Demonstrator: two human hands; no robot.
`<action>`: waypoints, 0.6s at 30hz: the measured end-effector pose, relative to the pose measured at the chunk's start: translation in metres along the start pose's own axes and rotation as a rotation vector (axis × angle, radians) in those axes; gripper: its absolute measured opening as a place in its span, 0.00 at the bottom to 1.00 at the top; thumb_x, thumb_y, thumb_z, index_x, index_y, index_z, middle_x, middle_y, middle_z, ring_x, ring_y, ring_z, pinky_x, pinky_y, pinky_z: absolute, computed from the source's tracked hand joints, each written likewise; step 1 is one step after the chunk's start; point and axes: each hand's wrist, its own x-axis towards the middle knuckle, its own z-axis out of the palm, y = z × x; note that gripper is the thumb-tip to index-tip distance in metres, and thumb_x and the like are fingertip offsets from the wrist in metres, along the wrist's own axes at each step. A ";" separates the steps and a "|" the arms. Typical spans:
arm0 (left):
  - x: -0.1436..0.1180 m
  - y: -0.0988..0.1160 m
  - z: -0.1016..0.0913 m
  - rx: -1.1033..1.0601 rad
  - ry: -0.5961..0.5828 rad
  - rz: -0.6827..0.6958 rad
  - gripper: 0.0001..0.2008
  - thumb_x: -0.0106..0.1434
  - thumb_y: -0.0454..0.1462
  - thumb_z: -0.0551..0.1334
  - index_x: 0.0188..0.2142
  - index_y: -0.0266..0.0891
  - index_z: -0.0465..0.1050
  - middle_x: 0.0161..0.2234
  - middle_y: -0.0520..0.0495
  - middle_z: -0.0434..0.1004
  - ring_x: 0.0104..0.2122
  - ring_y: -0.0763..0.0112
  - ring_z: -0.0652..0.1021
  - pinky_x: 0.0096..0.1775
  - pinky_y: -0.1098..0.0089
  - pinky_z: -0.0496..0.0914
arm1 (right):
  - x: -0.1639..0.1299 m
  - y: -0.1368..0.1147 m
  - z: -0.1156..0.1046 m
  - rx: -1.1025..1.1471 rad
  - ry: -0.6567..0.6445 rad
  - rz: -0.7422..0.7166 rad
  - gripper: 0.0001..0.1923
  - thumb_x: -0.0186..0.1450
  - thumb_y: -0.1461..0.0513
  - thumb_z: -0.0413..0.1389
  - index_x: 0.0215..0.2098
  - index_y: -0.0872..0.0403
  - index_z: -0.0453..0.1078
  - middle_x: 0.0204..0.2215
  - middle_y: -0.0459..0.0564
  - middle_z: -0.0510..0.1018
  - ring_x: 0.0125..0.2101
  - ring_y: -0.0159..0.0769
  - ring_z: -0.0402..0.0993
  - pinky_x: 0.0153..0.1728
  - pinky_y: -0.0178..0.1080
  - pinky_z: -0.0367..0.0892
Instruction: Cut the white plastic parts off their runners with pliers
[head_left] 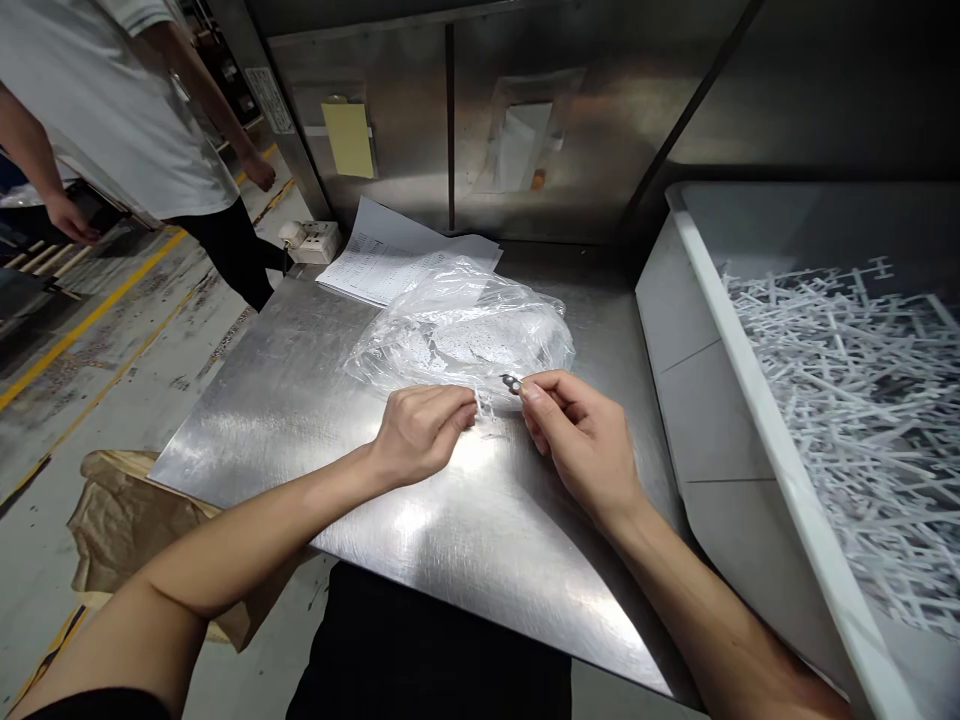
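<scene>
- The brushed stainless-steel counter (315, 400) filled the middle of the view; its near edge was hidden behind the person's forearms and dark clothing.
- A large white plastic bin (720, 300) stood at the counter's right side, cut off by the frame, holding a tangled heap of thin white plastic sprue pieces (862, 400) too jumbled to tell apart.
- A co-worker in a white shirt (112, 100) stood at upper left, cut off above the shoulders.
- A crumpled brown paper sack (127, 520) lay on the floor below the counter's left corner, partly hidden by the left forearm.
- A crumpled clear plastic bag (465, 330) lay mid-counter, touching both hands; specks inside were too small to make out.
- A stack of white printed paper sheets (390, 255) lay behind the bag, partly covered by it.
- The left hand (420, 430) had its fingers curled, pinching a small translucent white plastic piece (484, 403) just at the bag's near edge.
- The right hand (581, 435) had its fingers closed narrowly on a tiny grey metal part (511, 382), mostly hidden by the fingertips, just beside the white piece.
</scene>
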 end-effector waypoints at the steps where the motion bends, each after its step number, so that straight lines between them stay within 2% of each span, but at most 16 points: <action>1: 0.001 0.000 -0.003 -0.033 0.005 -0.036 0.14 0.80 0.36 0.58 0.38 0.38 0.77 0.32 0.49 0.84 0.32 0.68 0.83 0.38 0.68 0.74 | 0.000 -0.001 -0.001 -0.012 0.003 -0.024 0.16 0.75 0.49 0.60 0.39 0.52 0.78 0.26 0.45 0.75 0.26 0.33 0.68 0.27 0.37 0.61; 6: 0.004 -0.001 -0.009 -0.227 0.043 -0.192 0.16 0.83 0.41 0.56 0.38 0.40 0.75 0.33 0.49 0.83 0.33 0.71 0.82 0.39 0.70 0.75 | 0.001 0.002 -0.003 -0.056 -0.034 -0.107 0.14 0.76 0.51 0.60 0.44 0.52 0.80 0.29 0.46 0.79 0.28 0.35 0.73 0.28 0.38 0.66; 11: 0.001 -0.004 -0.006 -0.285 0.074 -0.209 0.14 0.83 0.43 0.57 0.42 0.40 0.75 0.34 0.50 0.82 0.32 0.72 0.81 0.38 0.71 0.74 | -0.001 0.002 -0.002 -0.088 -0.092 -0.157 0.13 0.76 0.52 0.59 0.46 0.52 0.80 0.31 0.48 0.82 0.30 0.37 0.77 0.29 0.38 0.67; 18: 0.001 -0.003 -0.007 -0.268 0.104 -0.183 0.13 0.83 0.41 0.57 0.41 0.40 0.75 0.33 0.50 0.81 0.33 0.73 0.81 0.40 0.71 0.74 | -0.003 0.001 -0.001 -0.113 -0.092 -0.190 0.12 0.76 0.53 0.60 0.46 0.52 0.81 0.32 0.48 0.83 0.31 0.37 0.79 0.31 0.39 0.69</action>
